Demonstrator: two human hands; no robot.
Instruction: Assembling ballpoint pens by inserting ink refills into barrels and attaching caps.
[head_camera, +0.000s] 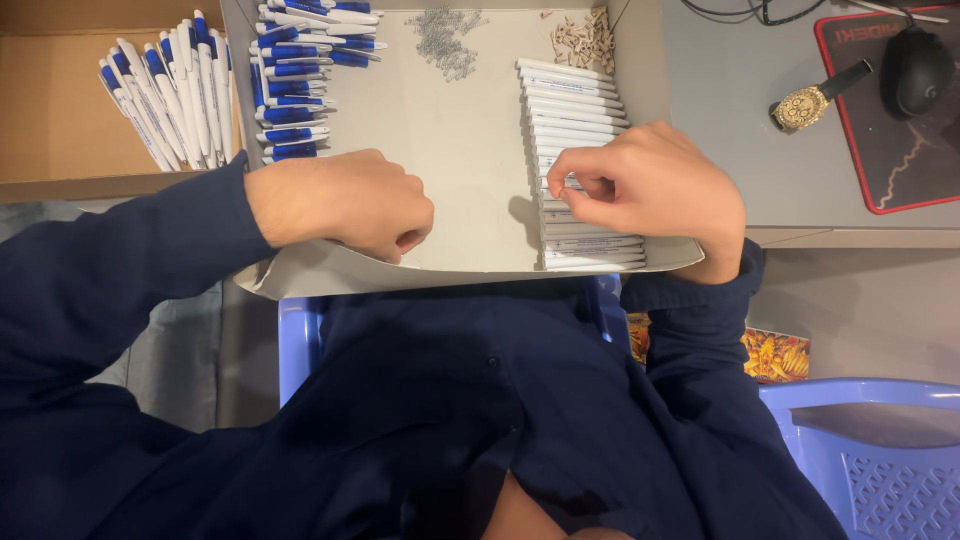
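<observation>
My left hand rests as a loose fist on the near left part of a grey cardboard tray, and I cannot see anything in it. My right hand sits over a neat row of white pen barrels on the tray's right side, thumb and forefinger pinched on one barrel. A heap of blue and white pens lies at the tray's far left. Small metal springs and small tan parts lie at the far edge.
A brown cardboard box at the left holds more blue and white pens. On the grey desk at the right lie a wristwatch, a black mouse and a mouse pad. Blue plastic chairs are below.
</observation>
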